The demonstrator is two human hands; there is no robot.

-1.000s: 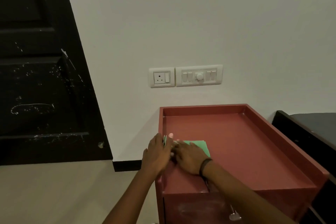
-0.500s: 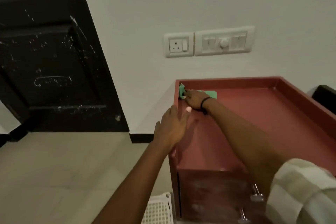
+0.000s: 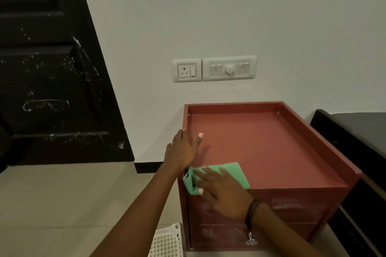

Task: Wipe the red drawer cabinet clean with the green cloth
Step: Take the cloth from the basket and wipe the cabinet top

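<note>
The red drawer cabinet (image 3: 271,148) is standing against the white wall (image 3: 229,16). The green cloth (image 3: 231,171) is lying on its top's near-left corner, drooping over the edge. The right hand (image 3: 223,192) is pressing it, grip wide and flat; the left hand (image 3: 182,150) is resting on the left rim, grip wide too.

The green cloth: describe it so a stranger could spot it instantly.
Find the red drawer cabinet against the white wall. On its top, at the front left corner, the green cloth lies under the right hand. It is the only green thing there.
</note>
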